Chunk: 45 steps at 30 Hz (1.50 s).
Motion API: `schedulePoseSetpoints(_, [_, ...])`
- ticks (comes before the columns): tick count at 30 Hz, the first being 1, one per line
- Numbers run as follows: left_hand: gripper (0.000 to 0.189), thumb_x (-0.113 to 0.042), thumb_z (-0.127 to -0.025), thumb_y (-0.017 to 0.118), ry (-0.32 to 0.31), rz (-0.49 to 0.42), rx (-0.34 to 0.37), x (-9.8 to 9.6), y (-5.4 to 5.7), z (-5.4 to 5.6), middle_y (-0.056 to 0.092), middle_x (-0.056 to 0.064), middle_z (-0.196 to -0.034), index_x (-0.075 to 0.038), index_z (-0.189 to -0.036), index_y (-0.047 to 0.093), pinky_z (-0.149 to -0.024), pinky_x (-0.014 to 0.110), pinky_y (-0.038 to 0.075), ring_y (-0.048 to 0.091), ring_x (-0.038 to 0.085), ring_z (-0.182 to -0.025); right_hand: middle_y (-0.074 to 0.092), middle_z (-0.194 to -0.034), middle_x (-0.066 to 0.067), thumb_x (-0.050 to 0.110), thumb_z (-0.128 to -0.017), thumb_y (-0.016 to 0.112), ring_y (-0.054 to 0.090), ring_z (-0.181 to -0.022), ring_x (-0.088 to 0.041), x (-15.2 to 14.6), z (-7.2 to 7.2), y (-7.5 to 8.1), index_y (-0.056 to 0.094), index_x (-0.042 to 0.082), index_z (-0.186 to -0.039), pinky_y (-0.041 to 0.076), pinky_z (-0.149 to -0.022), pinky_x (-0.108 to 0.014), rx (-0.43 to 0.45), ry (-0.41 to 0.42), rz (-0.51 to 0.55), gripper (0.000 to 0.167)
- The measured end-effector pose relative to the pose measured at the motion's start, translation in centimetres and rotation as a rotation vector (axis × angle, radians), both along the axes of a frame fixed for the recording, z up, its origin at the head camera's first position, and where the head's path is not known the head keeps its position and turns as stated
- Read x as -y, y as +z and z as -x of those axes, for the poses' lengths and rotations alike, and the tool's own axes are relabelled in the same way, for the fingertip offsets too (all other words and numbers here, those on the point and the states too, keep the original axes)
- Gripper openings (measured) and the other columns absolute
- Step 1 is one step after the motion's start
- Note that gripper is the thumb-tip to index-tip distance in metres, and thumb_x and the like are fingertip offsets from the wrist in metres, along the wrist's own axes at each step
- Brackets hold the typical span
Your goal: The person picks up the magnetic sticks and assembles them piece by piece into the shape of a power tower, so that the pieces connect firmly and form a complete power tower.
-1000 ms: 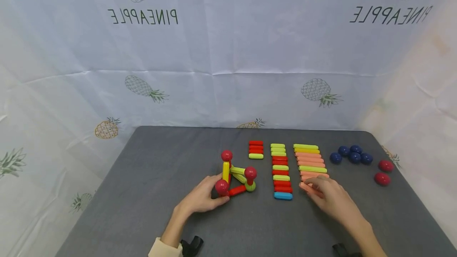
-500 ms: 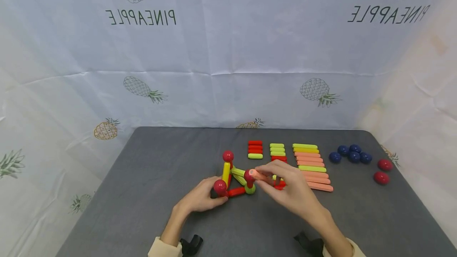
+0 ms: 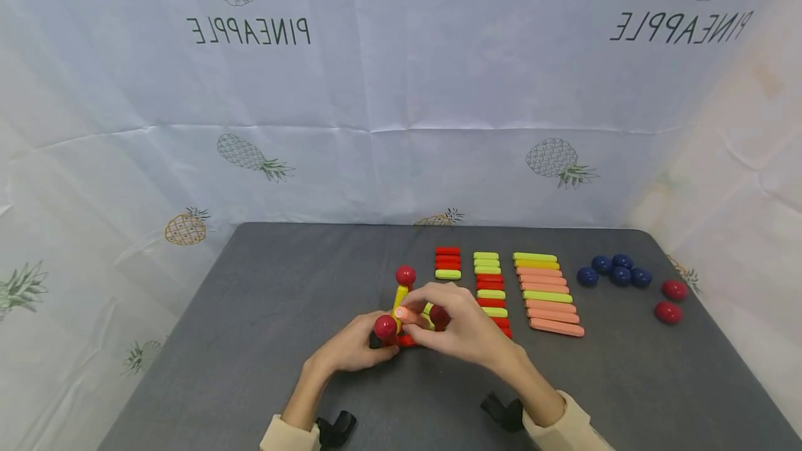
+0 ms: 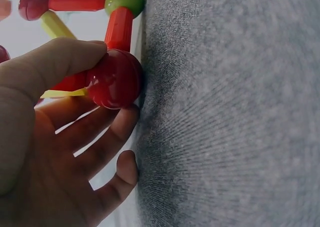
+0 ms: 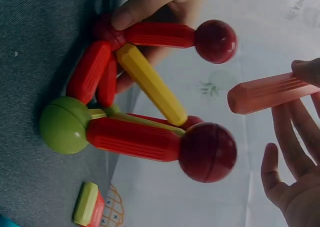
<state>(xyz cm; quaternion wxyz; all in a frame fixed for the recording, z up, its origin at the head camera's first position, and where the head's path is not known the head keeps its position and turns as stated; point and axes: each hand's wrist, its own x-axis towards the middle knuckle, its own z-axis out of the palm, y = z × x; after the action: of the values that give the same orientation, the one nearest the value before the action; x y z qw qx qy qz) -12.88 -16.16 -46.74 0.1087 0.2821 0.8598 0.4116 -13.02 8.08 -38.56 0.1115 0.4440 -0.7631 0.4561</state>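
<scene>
A frame of magnetic rods and balls (image 5: 135, 139) stands on the table, with red rods at its sides and red balls on top. My left hand (image 3: 354, 343) grips a red ball (image 4: 115, 79) at its bottom near-left corner, thumb on one side and fingers behind. Between the thumb and fingers of my right hand (image 3: 460, 326) is a salmon magnetic rod (image 5: 270, 92), held above the frame near its top balls, apart from them. A yellow rod (image 5: 152, 84) slants across the frame, and a green ball (image 5: 65, 124) sits at a bottom corner. My right hand hides part of the frame in the head view.
Right of the frame lie rows of short red and green rods (image 3: 491, 278), then longer salmon, yellow and green rods (image 3: 551, 306). Several dark blue balls (image 3: 620, 276) and two red balls (image 3: 668, 312) lie at the table's right. A pineapple-print cloth (image 3: 376, 89) hangs behind.
My right hand has picked the salmon rod from the long row and carried it left, over the frame. My left hand has kept its grip, and the frame's far top ball has shifted slightly right.
</scene>
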Motion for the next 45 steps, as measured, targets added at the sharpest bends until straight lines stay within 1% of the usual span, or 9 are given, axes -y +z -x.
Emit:
schedulePoseSetpoints(5, [0.033,-0.012,-0.09,0.075,-0.007,-0.007,0.01,0.0,0.1,0.0,0.07,-0.002,-0.108,-0.015,-0.121,0.065,-0.093,0.026,0.054,0.061,0.003,-0.092,0.069,-0.082,0.006,0.009,-0.083,0.084,0.057,-0.066,-0.011,0.2,0.6,-0.9,0.071,0.018,-0.103,0.051,-0.069,-0.031,-0.021,-0.005,-0.11,0.026])
schedulePoseSetpoints(12, [0.027,-0.013,-0.091,0.074,-0.018,-0.019,0.007,0.0,0.0,0.1,0.07,0.0,-0.105,-0.014,-0.116,0.066,-0.088,0.025,0.053,0.06,0.003,-0.088,0.068,-0.08,0.011,0.013,-0.081,0.085,0.051,-0.06,0.0,0.3,0.6,-1.7,0.071,0.018,-0.101,0.044,-0.106,-0.061,-0.043,-0.082,-0.33,0.025])
schedulePoseSetpoints(21, [0.027,-0.015,-0.092,0.074,-0.015,-0.02,0.029,0.0,0.0,0.1,0.07,0.001,-0.106,-0.013,-0.117,0.065,-0.089,0.026,0.054,0.06,0.003,-0.09,0.074,-0.087,0.011,0.019,-0.078,0.088,0.066,-0.091,-0.011,0.8,0.7,-2.5,0.076,0.022,-0.095,0.046,-0.105,-0.058,-0.179,-0.182,-0.442,0.021])
schedulePoseSetpoints(27, [0.031,-0.019,-0.092,0.075,-0.004,-0.001,0.038,0.1,0.0,0.1,0.07,-0.001,-0.109,-0.014,-0.121,0.065,-0.092,0.027,0.054,0.062,0.003,-0.093,0.072,-0.083,0.013,0.023,-0.078,0.089,0.063,-0.089,-0.011,1.0,0.8,-3.0,0.076,0.024,-0.095,0.048,-0.1,-0.05,-0.167,-0.206,-0.506,0.021])
schedulePoseSetpoints(30, [0.039,-0.023,-0.091,0.077,0.016,0.018,-0.006,0.3,0.5,-0.1,0.071,-0.002,-0.115,-0.016,-0.128,0.065,-0.095,0.03,0.055,0.064,0.005,-0.099,0.072,-0.081,0.013,0.025,-0.078,0.089,0.061,-0.086,-0.01,1.1,0.8,-3.1,0.077,0.024,-0.097,0.049,-0.095,-0.047,-0.167,-0.221,-0.529,0.022])
schedulePoseSetpoints(33, [0.048,-0.027,-0.086,0.083,0.089,0.024,-0.089,0.6,1.6,-0.5,0.072,-0.003,-0.119,-0.016,-0.13,0.066,-0.093,0.033,0.056,0.065,0.007,-0.099,0.073,-0.084,0.012,0.027,-0.078,0.09,0.06,-0.086,-0.01,1.3,0.7,-3.1,0.077,0.024,-0.099,0.05,-0.091,-0.044,-0.166,-0.24,-0.547,0.025])
schedulePoseSetpoints(37, [0.039,-0.027,-0.08,0.089,0.169,0.0,-0.175,0.7,3.2,-0.9,0.074,-0.007,-0.107,-0.019,-0.114,0.072,-0.084,0.032,0.056,0.064,0.009,-0.091,0.076,-0.09,0.01,0.028,-0.077,0.09,0.061,-0.089,-0.012,1.3,0.6,-3.0,0.078,0.023,-0.102,0.051,-0.09,-0.043,-0.167,-0.244,-0.552,0.028])
schedulePoseSetpoints(41, [0.031,-0.028,-0.079,0.089,0.149,-0.02,-0.179,0.5,3.7,-1.2,0.072,-0.011,-0.096,-0.024,-0.104,0.071,-0.077,0.028,0.053,0.063,0.006,-0.086,0.077,-0.102,0.004,0.031,-0.077,0.09,0.063,-0.1,-0.016,0.3,0.8,-2.7,0.077,0.019,-0.112,0.053,-0.091,-0.046,-0.109,-0.219,-0.476,0.039])
schedulePoseSetpoints(45, [0.036,-0.031,-0.079,0.089,0.144,-0.03,-0.141,0.4,3.3,-1.3,0.072,-0.01,-0.095,-0.023,-0.107,0.068,-0.077,0.03,0.056,0.063,0.002,-0.084,0.072,-0.121,-0.003,0.029,-0.076,0.091,0.065,-0.111,-0.022,-1.8,1.2,-2.5,0.07,0.014,-0.125,0.058,-0.091,-0.046,0.099,-0.191,-0.38,0.055])
